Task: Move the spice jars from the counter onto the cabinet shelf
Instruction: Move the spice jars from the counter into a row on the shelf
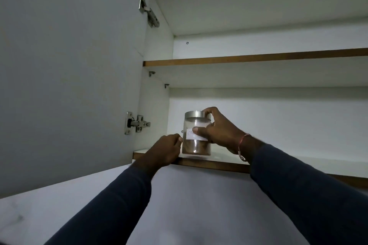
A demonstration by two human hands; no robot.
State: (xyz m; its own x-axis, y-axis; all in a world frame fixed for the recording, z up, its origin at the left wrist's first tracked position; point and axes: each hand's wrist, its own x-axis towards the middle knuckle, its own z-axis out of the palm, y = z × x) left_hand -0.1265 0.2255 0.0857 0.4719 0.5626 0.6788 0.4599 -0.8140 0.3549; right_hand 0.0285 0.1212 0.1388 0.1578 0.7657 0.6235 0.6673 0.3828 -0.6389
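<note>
A clear glass spice jar [196, 145] with a silver metal lid, a white paper label and brown powder in its lower part stands upright near the front left of the bottom cabinet shelf [225, 158]. My right hand [218, 130] wraps the jar from the right, thumb on the label, fingers at the lid. From the left, my left hand [164, 152] rests on the shelf's front edge with its fingertips against the jar's side. Both arms wear dark blue sleeves. No other jars and no counter are in view.
The white cabinet door [69, 65] stands open at the left, with two metal hinges [136, 123]. A second shelf [249, 58] with a brown front edge sits above; nothing shows on it. The cabinet's back wall is white.
</note>
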